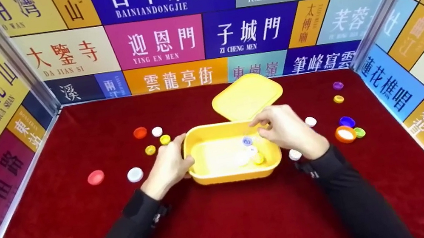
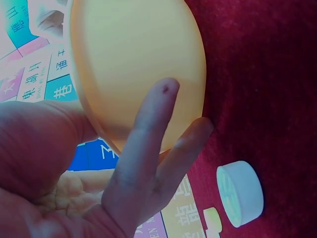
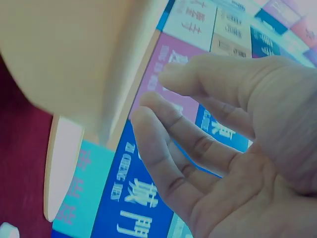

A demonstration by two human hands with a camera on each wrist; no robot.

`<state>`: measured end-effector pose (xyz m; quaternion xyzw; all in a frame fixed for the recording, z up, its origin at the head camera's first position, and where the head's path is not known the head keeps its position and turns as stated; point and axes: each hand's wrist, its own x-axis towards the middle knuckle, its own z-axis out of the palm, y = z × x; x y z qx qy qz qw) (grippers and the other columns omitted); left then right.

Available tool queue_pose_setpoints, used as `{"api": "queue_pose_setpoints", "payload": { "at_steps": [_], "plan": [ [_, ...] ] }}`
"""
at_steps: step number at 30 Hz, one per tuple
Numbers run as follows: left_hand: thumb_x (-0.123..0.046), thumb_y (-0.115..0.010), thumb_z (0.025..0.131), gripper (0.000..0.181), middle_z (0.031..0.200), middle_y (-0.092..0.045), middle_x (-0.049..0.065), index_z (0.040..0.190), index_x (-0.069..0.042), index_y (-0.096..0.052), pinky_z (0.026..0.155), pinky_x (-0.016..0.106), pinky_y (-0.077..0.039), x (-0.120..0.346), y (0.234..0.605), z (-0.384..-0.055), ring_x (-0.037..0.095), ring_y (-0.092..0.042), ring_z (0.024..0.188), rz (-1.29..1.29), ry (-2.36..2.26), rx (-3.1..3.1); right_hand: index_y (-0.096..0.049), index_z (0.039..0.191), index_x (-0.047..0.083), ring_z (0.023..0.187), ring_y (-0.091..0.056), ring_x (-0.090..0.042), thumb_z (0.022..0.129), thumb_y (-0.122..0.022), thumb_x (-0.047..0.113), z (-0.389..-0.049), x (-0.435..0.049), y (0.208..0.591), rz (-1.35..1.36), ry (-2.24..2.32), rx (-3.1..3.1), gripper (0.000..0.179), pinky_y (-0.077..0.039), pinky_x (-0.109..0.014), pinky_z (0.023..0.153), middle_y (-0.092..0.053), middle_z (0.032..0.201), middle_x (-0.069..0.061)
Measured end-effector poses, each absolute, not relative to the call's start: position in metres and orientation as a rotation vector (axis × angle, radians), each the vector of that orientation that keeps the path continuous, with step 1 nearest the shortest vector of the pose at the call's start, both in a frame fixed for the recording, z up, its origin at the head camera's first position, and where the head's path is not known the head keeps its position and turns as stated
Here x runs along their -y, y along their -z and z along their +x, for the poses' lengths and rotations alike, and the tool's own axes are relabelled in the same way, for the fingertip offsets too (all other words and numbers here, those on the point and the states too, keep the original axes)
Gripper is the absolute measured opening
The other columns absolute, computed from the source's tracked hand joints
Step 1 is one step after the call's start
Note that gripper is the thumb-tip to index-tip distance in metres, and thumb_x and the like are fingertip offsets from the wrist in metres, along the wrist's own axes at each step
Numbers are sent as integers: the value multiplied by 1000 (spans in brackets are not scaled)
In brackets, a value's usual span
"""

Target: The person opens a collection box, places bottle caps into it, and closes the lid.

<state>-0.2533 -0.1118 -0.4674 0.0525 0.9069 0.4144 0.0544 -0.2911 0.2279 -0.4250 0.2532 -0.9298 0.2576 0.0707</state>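
Observation:
A yellow plastic box [image 1: 236, 176] stands in the middle of the red cloth. My left hand [image 1: 168, 164] grips its left end, thumb at the rim and fingers along the outer wall, as the left wrist view shows. Over the box's right side hovers my right hand [image 1: 286, 127], its fingers loosely bent and apart from the thumb with nothing between them. Below those fingers a purple bottle cap [image 1: 247, 141] shows inside the box, near a yellow cap [image 1: 258, 158] and white ones partly lost in glare. The yellow lid [image 1: 247, 95] lies behind the box.
To the left are a pink cap [image 1: 96, 177], a white cap [image 1: 135, 174], a red cap [image 1: 140, 132] and several small ones. On the right, an orange cap [image 1: 345, 134] sits beside blue and green caps. Sign-covered panels [image 1: 156, 42] wall the table's back and sides.

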Motion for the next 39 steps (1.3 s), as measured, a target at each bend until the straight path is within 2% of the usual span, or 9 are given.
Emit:
{"api": "queue_pose_setpoints", "payload": {
  "at_steps": [5, 12, 21, 25, 29, 34, 39],
  "plan": [
    [-2, -73, 107, 76, 161, -66, 34, 177, -1, -45, 62, 33, -70, 112, 468, -254, 31, -87, 89, 153, -1278, -2747, -91, 123, 7, 105, -83, -36, 100, -78, 2, -302, -253, 418, 651, -825, 2772, 27, -70, -55, 95, -87, 120, -19],
    [-2, -72, 106, 75, 158, -67, 33, 176, -2, -47, 61, 33, -70, 110, 467, -255, 33, -88, 93, 149, -1291, -2748, -84, 139, 6, 123, -73, -46, 103, -75, 8, -320, -304, 418, 437, -775, 2904, 37, -61, -60, 106, -79, 136, -26],
    [-1, -71, 106, 75, 158, -67, 33, 176, -2, -47, 60, 33, -69, 113, 466, -257, 33, -87, 91, 150, -1281, -2757, -74, 155, 4, 133, -64, -51, 106, -73, 6, -340, -351, 441, 219, -797, 3097, 49, -57, -56, 103, -71, 154, -29],
    [-1, -72, 105, 75, 158, -67, 34, 176, -1, -47, 59, 33, -69, 112, 469, -255, 33, -87, 89, 160, -1278, -2757, -70, 158, 3, 139, -61, -52, 108, -74, 8, -341, -363, 451, 164, -834, 3174, 50, -56, -63, 113, -66, 161, -32],
    [-2, -72, 105, 75, 156, -68, 35, 175, -1, -48, 59, 33, -69, 112, 470, -254, 33, -87, 87, 161, -1280, -2762, -72, 155, 0, 136, -64, -51, 108, -75, 7, -341, -370, 459, 151, -850, 3196, 47, -54, -65, 120, -69, 156, -34],
    [-1, -72, 105, 75, 157, -67, 34, 176, -1, -48, 60, 34, -69, 113, 470, -255, 31, -87, 86, 146, -1275, -2759, -78, 146, -3, 130, -69, -49, 105, -79, 5, -342, -372, 465, 161, -826, 3187, 42, -56, -64, 118, -76, 144, -34],
    [-1, -72, 104, 75, 158, -67, 35, 176, -2, -48, 60, 35, -70, 113, 469, -256, 30, -86, 84, 153, -1285, -2754, -83, 135, -5, 122, -73, -48, 106, -77, 8, -344, -372, 467, 136, -799, 3167, 32, -60, -63, 113, -81, 134, -32]
  ]
}}
